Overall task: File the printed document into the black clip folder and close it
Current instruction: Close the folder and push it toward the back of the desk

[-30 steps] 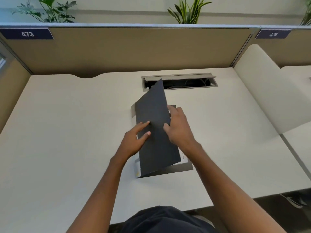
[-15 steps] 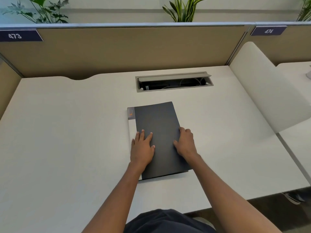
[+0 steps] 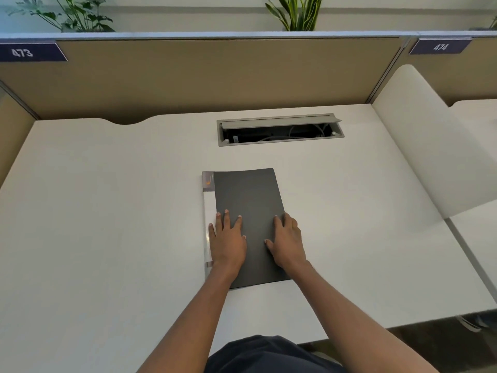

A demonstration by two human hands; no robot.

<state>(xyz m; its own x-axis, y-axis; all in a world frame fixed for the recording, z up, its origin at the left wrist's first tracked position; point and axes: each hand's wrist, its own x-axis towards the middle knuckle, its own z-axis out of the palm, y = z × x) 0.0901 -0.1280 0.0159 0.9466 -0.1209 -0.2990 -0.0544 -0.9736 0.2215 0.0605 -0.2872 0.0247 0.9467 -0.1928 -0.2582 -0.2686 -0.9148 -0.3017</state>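
Folder cover point(image 3: 248, 208): matt dark-grey plastic, smooth. Spine strip point(image 3: 207, 211): glossy clear plastic. Surface point(image 3: 107, 211): matt white laminate. Cable tray point(image 3: 279, 122): brushed grey metal. Partition point(image 3: 215, 76): tan cloth.

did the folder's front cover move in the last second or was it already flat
Yes. A second ago the black clip folder's cover stood raised, its top edge overlapping the cable hatch. Now it lies flat on the desk, well short of the hatch, under both hands.
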